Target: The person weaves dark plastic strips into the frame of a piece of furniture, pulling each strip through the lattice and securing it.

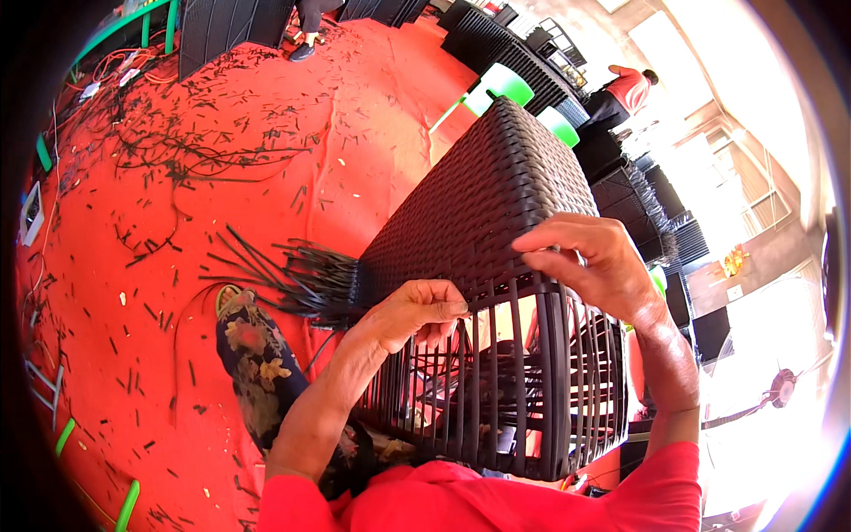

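Note:
A tall dark-brown woven wicker piece [461,191] leans across in front of me, its upper part closely woven. Below the weave, bare upright strips [483,390] run down over a frame, with gaps between them. At the lower edge of the weave, my left hand [412,315] has its thumb pressed against curled fingers; whatever they pinch is too small to make out. My right hand [594,257] is bent over the corner of the piece, thumb and forefinger apart, with no strand visible between them. Loose strand ends [306,275] fan out from the left side.
Black strip scraps [204,155] lie scattered over the red floor covering [355,115]. Green-and-white chairs [501,84] stand beyond the wicker piece. Stacked dark wicker pieces [496,44] line the far side, near a person in red [628,89]. A fan [782,388] is at right.

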`<control>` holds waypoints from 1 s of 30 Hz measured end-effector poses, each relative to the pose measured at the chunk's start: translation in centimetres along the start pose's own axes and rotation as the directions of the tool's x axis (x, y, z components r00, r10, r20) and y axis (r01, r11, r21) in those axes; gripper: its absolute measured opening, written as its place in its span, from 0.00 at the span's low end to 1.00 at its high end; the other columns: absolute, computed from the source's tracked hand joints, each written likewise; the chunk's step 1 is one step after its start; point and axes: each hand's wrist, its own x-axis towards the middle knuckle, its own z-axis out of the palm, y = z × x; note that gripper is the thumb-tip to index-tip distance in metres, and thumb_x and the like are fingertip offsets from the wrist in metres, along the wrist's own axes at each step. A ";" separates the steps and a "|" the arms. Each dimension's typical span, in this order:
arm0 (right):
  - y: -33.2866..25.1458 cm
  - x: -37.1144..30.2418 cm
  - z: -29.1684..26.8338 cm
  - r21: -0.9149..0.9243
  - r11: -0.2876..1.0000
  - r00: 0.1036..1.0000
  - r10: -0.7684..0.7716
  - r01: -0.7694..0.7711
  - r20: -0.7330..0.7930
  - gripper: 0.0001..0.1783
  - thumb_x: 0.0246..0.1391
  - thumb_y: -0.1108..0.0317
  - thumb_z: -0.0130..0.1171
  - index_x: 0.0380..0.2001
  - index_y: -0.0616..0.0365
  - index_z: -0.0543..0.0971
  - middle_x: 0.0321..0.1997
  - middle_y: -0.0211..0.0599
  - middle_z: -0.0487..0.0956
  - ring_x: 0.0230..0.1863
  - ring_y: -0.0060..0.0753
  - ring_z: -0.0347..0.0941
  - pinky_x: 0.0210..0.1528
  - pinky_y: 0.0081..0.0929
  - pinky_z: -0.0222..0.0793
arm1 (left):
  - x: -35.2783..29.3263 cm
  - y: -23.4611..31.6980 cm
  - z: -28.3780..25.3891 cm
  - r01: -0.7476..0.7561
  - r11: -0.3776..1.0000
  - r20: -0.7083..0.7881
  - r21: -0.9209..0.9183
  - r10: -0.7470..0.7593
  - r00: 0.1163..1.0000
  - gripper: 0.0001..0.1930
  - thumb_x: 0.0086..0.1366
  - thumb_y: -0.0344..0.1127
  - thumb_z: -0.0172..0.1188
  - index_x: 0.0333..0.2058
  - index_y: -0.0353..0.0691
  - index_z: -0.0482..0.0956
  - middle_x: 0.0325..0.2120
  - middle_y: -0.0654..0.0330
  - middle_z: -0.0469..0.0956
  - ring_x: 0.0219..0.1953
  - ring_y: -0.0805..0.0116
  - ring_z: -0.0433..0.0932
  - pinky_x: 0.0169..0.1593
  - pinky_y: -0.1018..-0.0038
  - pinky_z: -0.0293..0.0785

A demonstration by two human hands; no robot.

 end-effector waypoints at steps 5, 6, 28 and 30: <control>-1.6 3.0 2.4 -0.396 0.865 0.889 -0.113 0.307 0.443 0.13 0.43 0.62 0.58 0.32 0.55 0.77 0.28 0.36 0.76 0.29 0.40 0.71 0.29 0.35 0.66 | -0.6 0.9 -0.8 0.005 0.998 0.051 -0.061 -0.002 0.999 0.09 0.58 0.37 0.55 0.25 0.38 0.71 0.13 0.67 0.68 0.12 0.81 0.64 0.15 0.85 0.58; -1.3 3.4 2.9 -0.378 0.869 0.858 -0.097 0.320 0.505 0.14 0.43 0.58 0.57 0.33 0.52 0.77 0.25 0.35 0.76 0.29 0.41 0.72 0.30 0.39 0.65 | -0.5 0.8 -1.4 0.008 0.998 0.043 -0.066 -0.005 0.999 0.09 0.58 0.36 0.55 0.25 0.37 0.71 0.13 0.67 0.68 0.12 0.81 0.64 0.15 0.85 0.58; -0.1 4.0 4.8 -0.447 0.824 0.751 0.039 0.350 0.660 0.06 0.40 0.64 0.53 0.20 0.51 0.78 0.19 0.37 0.75 0.26 0.42 0.72 0.28 0.37 0.66 | -1.0 0.4 1.6 0.142 0.989 0.220 0.036 -0.147 0.964 0.19 0.63 0.40 0.46 0.47 0.32 0.62 0.15 0.56 0.74 0.08 0.77 0.68 0.09 0.85 0.60; -0.4 4.1 4.8 -0.460 0.824 0.753 0.064 0.330 0.655 0.06 0.41 0.63 0.54 0.22 0.50 0.78 0.19 0.37 0.75 0.27 0.41 0.73 0.29 0.37 0.66 | -0.8 0.0 1.4 0.149 0.989 0.243 0.023 -0.150 0.958 0.17 0.62 0.41 0.47 0.45 0.35 0.65 0.15 0.57 0.74 0.08 0.76 0.68 0.10 0.84 0.61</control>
